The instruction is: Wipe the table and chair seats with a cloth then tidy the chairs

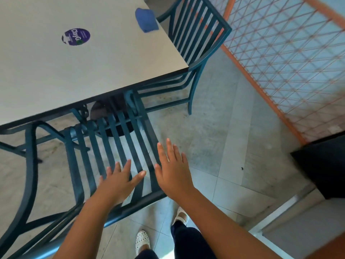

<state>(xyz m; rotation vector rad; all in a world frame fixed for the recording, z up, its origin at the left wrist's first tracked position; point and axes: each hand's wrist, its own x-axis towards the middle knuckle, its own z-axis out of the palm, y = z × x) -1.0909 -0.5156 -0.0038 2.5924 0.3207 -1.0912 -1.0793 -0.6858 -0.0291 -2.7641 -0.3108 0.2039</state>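
Observation:
A grey square table point(104, 58) fills the upper left, with a blue cloth point(146, 20) lying near its right edge. A teal slatted metal chair point(112, 139) stands pushed under the table's near edge, its backrest towards me. My left hand point(119, 181) hovers flat and empty over the backrest slats, fingers spread. My right hand point(172, 170) is open too, just right of the backrest's side rail. A second teal chair point(197, 34) is tucked in at the table's right side.
A round purple sticker point(76, 37) is on the tabletop. An orange-framed mesh fence point(291, 53) runs along the right. A dark block point(324, 165) sits at the right edge. A third chair's arm point(29, 165) shows at the left. My white shoes point(142, 240) stand on the tiled floor.

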